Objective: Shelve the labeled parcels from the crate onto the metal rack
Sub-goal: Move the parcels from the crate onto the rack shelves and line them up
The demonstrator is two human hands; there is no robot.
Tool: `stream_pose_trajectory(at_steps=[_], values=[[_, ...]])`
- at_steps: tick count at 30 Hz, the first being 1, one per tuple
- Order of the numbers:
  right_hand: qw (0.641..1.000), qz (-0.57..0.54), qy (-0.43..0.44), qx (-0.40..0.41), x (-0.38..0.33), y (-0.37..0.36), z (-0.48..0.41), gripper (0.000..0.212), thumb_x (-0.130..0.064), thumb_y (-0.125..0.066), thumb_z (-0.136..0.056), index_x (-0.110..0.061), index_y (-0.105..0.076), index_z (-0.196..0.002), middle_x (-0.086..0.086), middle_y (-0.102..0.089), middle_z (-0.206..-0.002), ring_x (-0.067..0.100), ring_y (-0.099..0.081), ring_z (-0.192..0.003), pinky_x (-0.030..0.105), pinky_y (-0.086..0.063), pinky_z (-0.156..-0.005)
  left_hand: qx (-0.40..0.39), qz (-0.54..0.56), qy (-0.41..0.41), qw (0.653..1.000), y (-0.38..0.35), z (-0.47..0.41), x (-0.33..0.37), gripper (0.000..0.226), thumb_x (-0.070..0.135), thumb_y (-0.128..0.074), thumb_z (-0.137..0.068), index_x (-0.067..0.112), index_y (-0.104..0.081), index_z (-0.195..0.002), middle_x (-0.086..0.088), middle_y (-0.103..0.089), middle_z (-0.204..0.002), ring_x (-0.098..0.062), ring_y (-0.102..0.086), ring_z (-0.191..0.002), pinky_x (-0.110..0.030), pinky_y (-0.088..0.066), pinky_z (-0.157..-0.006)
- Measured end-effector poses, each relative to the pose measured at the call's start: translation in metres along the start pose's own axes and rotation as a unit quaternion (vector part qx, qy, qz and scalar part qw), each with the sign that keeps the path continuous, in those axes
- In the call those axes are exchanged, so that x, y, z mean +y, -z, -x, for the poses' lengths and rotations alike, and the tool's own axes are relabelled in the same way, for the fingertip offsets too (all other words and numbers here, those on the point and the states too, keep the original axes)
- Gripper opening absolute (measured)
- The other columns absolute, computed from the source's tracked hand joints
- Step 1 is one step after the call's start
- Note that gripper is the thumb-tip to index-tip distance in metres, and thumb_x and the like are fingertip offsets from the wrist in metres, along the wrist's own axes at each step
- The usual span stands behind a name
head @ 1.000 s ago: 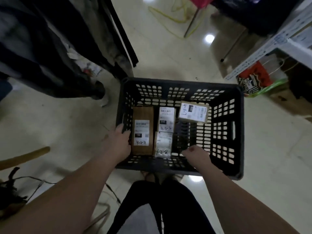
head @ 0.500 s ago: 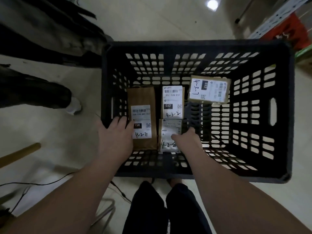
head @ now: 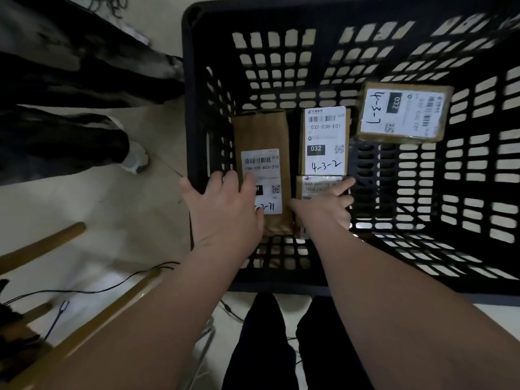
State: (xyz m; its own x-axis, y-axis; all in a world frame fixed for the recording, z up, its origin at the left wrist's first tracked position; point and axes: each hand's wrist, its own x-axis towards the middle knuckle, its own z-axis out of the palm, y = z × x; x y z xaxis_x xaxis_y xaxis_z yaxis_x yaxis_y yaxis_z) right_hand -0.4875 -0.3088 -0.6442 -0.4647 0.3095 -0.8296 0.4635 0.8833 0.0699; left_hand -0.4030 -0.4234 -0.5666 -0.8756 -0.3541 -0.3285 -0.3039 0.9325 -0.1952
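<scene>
Left hand [head: 225, 209] lies flat on tall parcel [head: 261, 133]; right hand [head: 326, 211] covers small parcel [head: 316, 187], grip unclear.

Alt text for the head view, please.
Two bare hands reach into a black crate: the left hand rests on a long brown parcel, the right hand touches a small parcel beside it. Parcels marked 4-3-2 and 4-3-7 lie farther in.
</scene>
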Motion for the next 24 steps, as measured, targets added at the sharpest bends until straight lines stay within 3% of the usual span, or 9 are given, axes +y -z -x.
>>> stream_pose_trajectory(at_steps=[5,10,15,17,19,22,24], values=[[0.999,0.043,0.013,0.014,0.002,0.006,-0.003,0.134,-0.044,-0.080,-0.074,-0.013,0.026,-0.151,0.016,-0.025,-0.152,0.036,-0.049,-0.126,0.041,-0.048,-0.088,0.005,-0.005,0.014,1.000,-0.002,-0.001,0.000,0.053,0.046,-0.064,-0.073,0.022,-0.060,-0.120,0.000,-0.065,-0.101,-0.024,-0.057,-0.101,-0.054,-0.019,-0.090],[0.999,0.021,0.001,0.030,0.019,0.042,0.000,0.131,-0.048,-0.080,-0.073,-0.017,0.018,-0.154,0.017,-0.027,-0.152,0.035,-0.045,-0.130,0.044,-0.045,-0.094,-0.011,0.014,0.023,1.000,0.003,-0.003,0.003,0.052,0.043,-0.066,-0.072,0.024,-0.061,-0.120,0.001,-0.066,-0.099,-0.023,-0.057,-0.097,-0.053,-0.018,-0.092],[0.997,-0.079,-0.020,0.004,0.049,0.088,0.016,0.123,-0.045,-0.075,-0.073,-0.018,0.013,-0.155,0.021,-0.021,-0.153,0.041,-0.036,-0.134,0.049,-0.041,-0.094,-0.074,0.087,0.047,0.992,0.024,-0.005,0.007,0.055,0.044,-0.056,-0.084,0.028,-0.047,-0.135,0.001,-0.056,-0.127,-0.023,-0.045,-0.121,-0.062,-0.009,-0.105],[0.992,-0.122,-0.015,0.007,0.056,0.102,0.028,0.120,-0.045,-0.073,-0.073,-0.017,0.009,-0.155,0.023,-0.026,-0.149,0.040,-0.035,-0.133,0.045,-0.038,-0.087,-0.095,0.115,0.048,0.988,0.036,-0.004,0.012,0.058,0.047,-0.054,-0.086,0.029,-0.041,-0.140,-0.002,-0.047,-0.137,-0.025,-0.035,-0.131,-0.067,-0.001,-0.107],[0.985,-0.169,0.000,0.016,0.060,0.114,0.044,0.117,-0.046,-0.073,-0.070,-0.019,0.003,-0.154,0.023,-0.031,-0.144,0.042,-0.037,-0.130,0.045,-0.041,-0.093,-0.113,0.142,0.029,0.983,0.056,-0.003,0.018,0.062,0.052,-0.051,-0.087,0.031,-0.036,-0.143,-0.002,-0.039,-0.143,-0.025,-0.027,-0.136,-0.068,0.003,-0.108],[0.967,-0.252,0.044,0.023,0.066,0.136,0.076,0.119,-0.053,-0.075,-0.060,-0.023,-0.005,-0.151,0.019,-0.040,-0.138,0.040,-0.044,-0.124,0.051,-0.045,-0.101,-0.155,0.282,0.003,0.947,0.102,0.001,0.034,0.072,0.062,-0.052,-0.084,0.035,-0.028,-0.146,-0.001,-0.030,-0.147,-0.024,-0.024,-0.138,-0.057,-0.006,-0.116],[0.945,-0.316,0.082,0.008,0.068,0.154,0.102,0.125,-0.060,-0.074,-0.052,-0.026,-0.006,-0.152,0.011,-0.044,-0.137,0.036,-0.046,-0.124,0.050,-0.046,-0.100,-0.209,0.429,-0.011,0.879,0.131,0.004,0.045,0.083,0.065,-0.060,-0.079,0.036,-0.023,-0.148,0.003,-0.030,-0.144,-0.016,-0.027,-0.134,-0.041,-0.022,-0.114]])
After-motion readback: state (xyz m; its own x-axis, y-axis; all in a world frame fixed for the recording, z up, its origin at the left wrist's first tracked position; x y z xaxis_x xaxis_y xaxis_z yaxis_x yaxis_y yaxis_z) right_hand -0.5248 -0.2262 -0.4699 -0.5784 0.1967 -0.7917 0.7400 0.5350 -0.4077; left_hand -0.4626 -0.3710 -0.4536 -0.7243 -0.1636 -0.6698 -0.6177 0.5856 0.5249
